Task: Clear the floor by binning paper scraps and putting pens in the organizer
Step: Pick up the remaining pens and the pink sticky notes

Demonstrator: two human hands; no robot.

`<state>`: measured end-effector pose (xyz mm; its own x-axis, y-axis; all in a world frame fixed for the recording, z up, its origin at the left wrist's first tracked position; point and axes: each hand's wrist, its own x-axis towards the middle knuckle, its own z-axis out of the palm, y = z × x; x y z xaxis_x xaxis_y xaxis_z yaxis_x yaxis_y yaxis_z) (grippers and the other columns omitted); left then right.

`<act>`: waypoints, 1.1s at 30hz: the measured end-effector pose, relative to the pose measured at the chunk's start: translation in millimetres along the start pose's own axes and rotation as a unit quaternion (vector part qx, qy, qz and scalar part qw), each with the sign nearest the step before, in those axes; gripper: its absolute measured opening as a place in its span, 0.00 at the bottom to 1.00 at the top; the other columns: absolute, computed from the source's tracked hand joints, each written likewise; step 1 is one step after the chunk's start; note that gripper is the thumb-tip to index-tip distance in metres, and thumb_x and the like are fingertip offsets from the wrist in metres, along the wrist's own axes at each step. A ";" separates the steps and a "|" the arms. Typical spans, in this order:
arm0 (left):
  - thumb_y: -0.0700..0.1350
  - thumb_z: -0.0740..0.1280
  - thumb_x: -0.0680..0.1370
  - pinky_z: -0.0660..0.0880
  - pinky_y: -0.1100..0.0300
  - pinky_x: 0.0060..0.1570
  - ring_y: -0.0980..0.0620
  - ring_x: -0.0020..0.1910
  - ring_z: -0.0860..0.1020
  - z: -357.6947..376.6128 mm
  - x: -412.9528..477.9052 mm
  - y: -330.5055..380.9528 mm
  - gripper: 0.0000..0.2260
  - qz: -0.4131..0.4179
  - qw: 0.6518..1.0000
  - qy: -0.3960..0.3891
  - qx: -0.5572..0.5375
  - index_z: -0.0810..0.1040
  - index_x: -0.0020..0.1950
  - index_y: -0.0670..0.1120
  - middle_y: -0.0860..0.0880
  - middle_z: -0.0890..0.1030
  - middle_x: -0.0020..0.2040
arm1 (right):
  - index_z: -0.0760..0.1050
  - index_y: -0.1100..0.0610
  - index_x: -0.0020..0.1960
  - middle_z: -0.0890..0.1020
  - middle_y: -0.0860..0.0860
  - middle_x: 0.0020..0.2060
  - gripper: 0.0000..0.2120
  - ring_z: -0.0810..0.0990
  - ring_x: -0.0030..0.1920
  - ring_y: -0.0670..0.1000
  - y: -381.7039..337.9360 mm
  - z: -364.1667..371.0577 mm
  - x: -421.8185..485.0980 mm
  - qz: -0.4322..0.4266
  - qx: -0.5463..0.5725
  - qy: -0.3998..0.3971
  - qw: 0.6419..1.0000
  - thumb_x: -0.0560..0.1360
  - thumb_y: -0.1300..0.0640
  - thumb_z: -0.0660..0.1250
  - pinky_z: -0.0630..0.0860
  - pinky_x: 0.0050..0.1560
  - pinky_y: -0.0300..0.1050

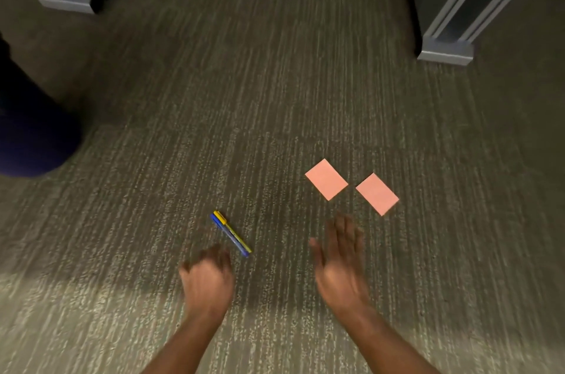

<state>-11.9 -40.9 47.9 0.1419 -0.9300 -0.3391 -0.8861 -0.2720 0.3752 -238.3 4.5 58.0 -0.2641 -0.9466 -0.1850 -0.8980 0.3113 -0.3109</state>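
Two pens, one blue [230, 236] and one yellow [234, 231], lie side by side on the grey carpet. My left hand [208, 277] hovers just below and left of them, fingers curled, holding nothing. Two pink paper scraps lie to the right: one [326, 179] and another [377, 193] beside it. My right hand [341, 260] is below the scraps with fingers spread and empty. Both hands are blurred by motion.
A dark blue rounded object [33, 132] sits at the left edge. Grey partition or furniture bases stand at the top left [65, 0] and top right [446, 49]. Carpet stretches between them.
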 end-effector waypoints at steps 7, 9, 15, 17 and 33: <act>0.50 0.63 0.79 0.71 0.56 0.38 0.40 0.43 0.83 32.5 37.8 9.7 0.13 -0.160 0.975 -0.050 -0.146 0.82 0.40 0.47 0.40 0.85 0.42 | 0.46 0.56 0.80 0.41 0.51 0.80 0.31 0.33 0.79 0.50 2.2 51.8 24.7 -0.007 0.014 -0.015 1.000 0.83 0.41 0.42 0.29 0.76 0.46; 0.53 0.64 0.78 0.72 0.55 0.39 0.40 0.45 0.83 41.5 45.1 13.0 0.13 -0.172 0.973 -0.044 -0.149 0.83 0.44 0.47 0.41 0.85 0.43 | 0.46 0.55 0.80 0.39 0.49 0.79 0.31 0.33 0.79 0.50 3.6 60.5 31.6 -0.013 0.013 -0.013 1.000 0.83 0.41 0.43 0.32 0.77 0.47; 0.50 0.69 0.76 0.69 0.56 0.36 0.39 0.43 0.82 55.6 60.3 13.7 0.11 -0.220 0.957 -0.014 -0.189 0.81 0.44 0.42 0.40 0.84 0.41 | 0.52 0.58 0.79 0.47 0.53 0.80 0.30 0.37 0.80 0.52 1.3 74.1 46.5 -0.045 0.028 0.009 0.999 0.83 0.41 0.44 0.31 0.77 0.47; 0.50 0.70 0.75 0.72 0.54 0.36 0.40 0.41 0.82 59.5 64.1 13.0 0.11 -0.221 0.953 -0.014 -0.205 0.81 0.42 0.42 0.40 0.84 0.40 | 0.51 0.57 0.79 0.46 0.52 0.80 0.30 0.37 0.79 0.52 1.8 77.3 50.9 -0.049 0.039 0.015 0.998 0.83 0.41 0.45 0.31 0.77 0.47; 0.46 0.68 0.76 0.77 0.50 0.44 0.37 0.47 0.83 68.9 70.9 23.9 0.10 -0.208 0.956 0.010 -0.205 0.85 0.45 0.39 0.36 0.85 0.44 | 0.58 0.58 0.78 0.54 0.55 0.80 0.29 0.45 0.80 0.54 4.3 77.7 82.3 0.001 0.080 0.072 0.994 0.83 0.43 0.49 0.41 0.79 0.53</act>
<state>-53.4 -96.4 -26.7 0.4576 -0.7231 -0.5174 -0.5040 -0.6903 0.5191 -236.6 -65.6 -31.0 -0.3229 -0.9449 -0.0543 -0.8335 0.3110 -0.4566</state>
